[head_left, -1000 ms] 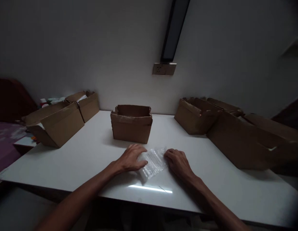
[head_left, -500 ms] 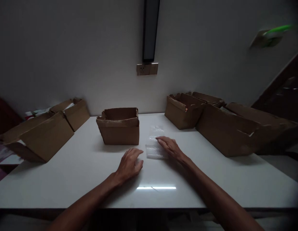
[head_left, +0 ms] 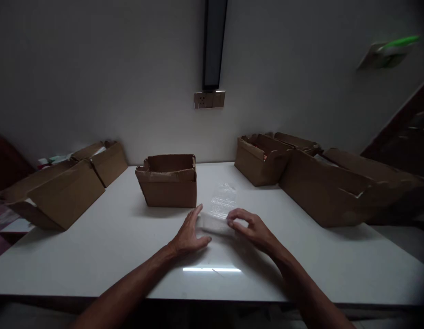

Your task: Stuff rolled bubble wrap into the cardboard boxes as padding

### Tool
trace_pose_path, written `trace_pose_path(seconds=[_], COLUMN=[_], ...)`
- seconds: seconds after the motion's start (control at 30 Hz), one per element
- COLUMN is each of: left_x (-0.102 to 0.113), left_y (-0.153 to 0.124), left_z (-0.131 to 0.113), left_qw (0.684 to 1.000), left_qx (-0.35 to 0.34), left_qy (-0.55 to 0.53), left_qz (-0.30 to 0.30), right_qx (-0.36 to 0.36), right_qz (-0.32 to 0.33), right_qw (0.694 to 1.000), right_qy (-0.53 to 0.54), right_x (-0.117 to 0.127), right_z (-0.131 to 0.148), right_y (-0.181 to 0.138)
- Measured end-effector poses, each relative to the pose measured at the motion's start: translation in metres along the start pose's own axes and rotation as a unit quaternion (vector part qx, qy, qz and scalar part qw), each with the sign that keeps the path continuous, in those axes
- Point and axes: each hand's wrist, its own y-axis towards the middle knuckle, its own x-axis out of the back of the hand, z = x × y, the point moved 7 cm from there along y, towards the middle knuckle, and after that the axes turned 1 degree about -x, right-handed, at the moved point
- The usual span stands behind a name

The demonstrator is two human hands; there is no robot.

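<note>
A clear plastic bag [head_left: 221,206] lies on the white table [head_left: 95,246], just in front of me. My right hand [head_left: 250,228] pinches its near right edge between thumb and fingers. My left hand [head_left: 190,234] rests beside the bag's near left end, fingers stretched and touching it. A small open cardboard box [head_left: 168,181] stands right behind my left hand.
Two open cardboard boxes [head_left: 66,187] sit at the table's left edge. Several more cardboard boxes [head_left: 318,176] line the right side, the nearest a large one. A wall socket [head_left: 209,99] is on the wall behind.
My right hand pulled back towards me and closed on the bag's near edge. My left hand moved right to the bag's left end. The view barely shifted since half a second ago.
</note>
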Motion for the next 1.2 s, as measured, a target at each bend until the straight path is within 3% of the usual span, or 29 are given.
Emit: trace_pose_path(seconds=[0.1, 0.23, 0.33, 0.4, 0.5, 0.57, 0.63, 0.73, 0.83, 0.93, 1.03, 1.2], left_x=[-0.007, -0.02, -0.018, -0.014, -0.011, -0.011, -0.013, -0.016, -0.012, -0.006, -0.007, -0.01], left_y=[-0.02, -0.05, -0.053, -0.046, -0.03, -0.019, -0.012, -0.007, -0.01, -0.021, -0.038, -0.051], left_z=[-0.018, -0.037, -0.04, -0.034, -0.025, -0.02, -0.014, -0.008, -0.01, -0.022, -0.035, -0.039], left_qw=[0.996, 0.983, 0.991, 0.997, 0.997, 0.996, 0.995, 0.993, 0.992, 0.994, 0.984, 0.975], left_qx=[-0.057, -0.126, -0.084, -0.005, 0.069, 0.079, 0.09, 0.097, 0.089, 0.005, -0.107, -0.134], left_qy=[0.004, 0.04, 0.027, 0.013, 0.02, 0.037, 0.052, 0.072, 0.087, 0.102, 0.144, 0.171], left_qz=[0.063, 0.124, 0.102, 0.08, 0.041, 0.013, -0.003, -0.016, -0.036, -0.038, 0.004, 0.045], right_qx=[0.037, -0.019, -0.076, -0.101, -0.108, -0.068, 0.015, 0.121, 0.144, 0.144, 0.145, 0.125], right_qz=[0.068, 0.085, 0.065, 0.025, -0.109, -0.215, -0.254, -0.159, -0.078, -0.082, -0.094, -0.094], right_qw=[0.997, 0.996, 0.994, 0.993, 0.988, 0.973, 0.957, 0.948, 0.936, 0.931, 0.931, 0.951], right_qy=[0.031, 0.034, 0.054, 0.063, 0.035, -0.043, -0.14, -0.247, -0.311, -0.326, -0.323, -0.267], right_x=[-0.009, -0.022, -0.029, -0.028, -0.013, 0.0, 0.001, -0.024, -0.045, -0.05, -0.05, -0.05], right_z=[0.023, 0.023, 0.016, 0.01, 0.002, 0.004, 0.015, 0.028, 0.03, 0.033, 0.036, 0.035], right_y=[-0.042, -0.084, -0.091, -0.086, -0.081, -0.086, -0.093, -0.094, -0.087, -0.077, -0.073, -0.077])
